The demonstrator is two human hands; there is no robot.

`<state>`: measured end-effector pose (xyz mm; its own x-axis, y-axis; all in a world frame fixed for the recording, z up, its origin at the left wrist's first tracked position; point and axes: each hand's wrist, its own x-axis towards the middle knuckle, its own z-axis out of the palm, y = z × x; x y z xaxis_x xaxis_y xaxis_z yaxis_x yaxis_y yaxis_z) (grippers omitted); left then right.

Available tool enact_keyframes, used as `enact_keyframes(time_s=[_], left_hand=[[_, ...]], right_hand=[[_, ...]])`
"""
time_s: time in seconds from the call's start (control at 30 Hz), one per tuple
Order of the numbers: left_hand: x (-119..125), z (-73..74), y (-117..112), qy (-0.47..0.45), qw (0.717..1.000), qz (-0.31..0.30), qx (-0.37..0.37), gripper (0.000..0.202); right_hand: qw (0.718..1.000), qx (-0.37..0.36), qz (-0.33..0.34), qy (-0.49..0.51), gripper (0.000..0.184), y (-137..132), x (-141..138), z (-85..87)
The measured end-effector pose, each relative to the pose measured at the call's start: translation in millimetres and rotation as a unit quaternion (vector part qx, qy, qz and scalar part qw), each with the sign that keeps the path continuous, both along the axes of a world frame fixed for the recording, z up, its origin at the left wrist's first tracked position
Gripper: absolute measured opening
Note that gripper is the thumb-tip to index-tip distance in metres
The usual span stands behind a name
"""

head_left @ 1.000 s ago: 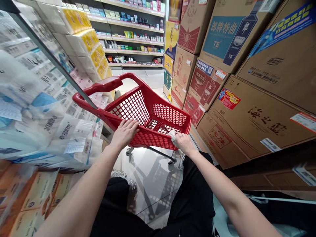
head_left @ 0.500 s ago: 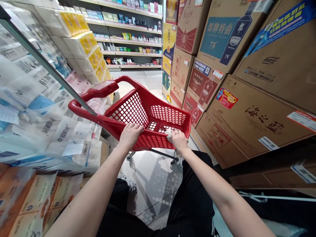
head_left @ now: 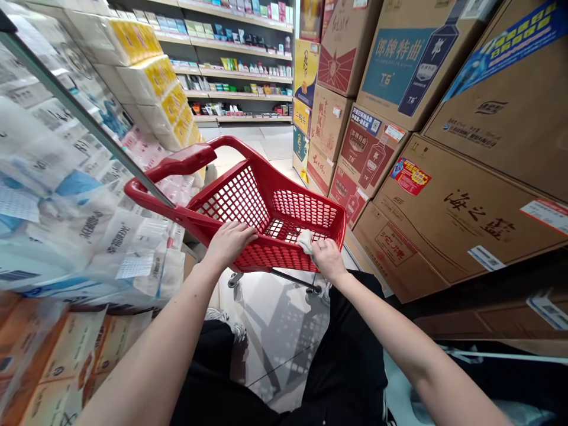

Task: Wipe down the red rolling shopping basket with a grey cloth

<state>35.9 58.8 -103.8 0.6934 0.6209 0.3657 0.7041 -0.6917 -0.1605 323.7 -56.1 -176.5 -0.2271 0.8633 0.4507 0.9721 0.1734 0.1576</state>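
Note:
A red plastic shopping cart with grid walls stands in front of me, its handle to the upper left. My left hand is wrapped over the near rim of the basket, fingertips curling inside. Farther right along that same rim, my right hand is closed on a white cloth. The cloth bunches out to the left of the fingers, against the rim. Parts of it are hidden under the hand.
Stacked cartons rise along the right. Packs of tissue paper and plastic-wrapped bundles pile up on the left. Shelves of small goods line the back. A grey metal pole slants across the upper left. The tiled floor shows beneath the cart.
My right hand has shifted slightly to the right along the rim, and more of the white cloth shows left of it. My left hand keeps its place on the rim.

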Motion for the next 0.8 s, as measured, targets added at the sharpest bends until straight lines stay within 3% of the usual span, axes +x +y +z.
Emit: enact_keyframes(time_s=[0.17, 0.4, 0.63, 0.8], left_hand=[[4, -3.5, -2, -0.030, 0.999, 0.008, -0.008, 0.029], [14, -5.4, -5, -0.036, 0.999, 0.035, -0.009, 0.026], [14, -4.1, -9, -0.022, 0.999, 0.034, -0.005, 0.027], [3, -2.6, -4, 0.009, 1.000, 0.016, -0.004, 0.030]], right_hand=[[0.999, -0.009, -0.047, 0.003, 0.016, -19, 23, -7.2], [0.994, -0.006, -0.098, 0.043, 0.022, 5, -13, -8.2], [0.998, -0.018, -0.021, 0.050, 0.026, 32, -60, 13.4], [0.997, -0.054, 0.055, 0.006, 0.026, 23, -35, 17.4]])
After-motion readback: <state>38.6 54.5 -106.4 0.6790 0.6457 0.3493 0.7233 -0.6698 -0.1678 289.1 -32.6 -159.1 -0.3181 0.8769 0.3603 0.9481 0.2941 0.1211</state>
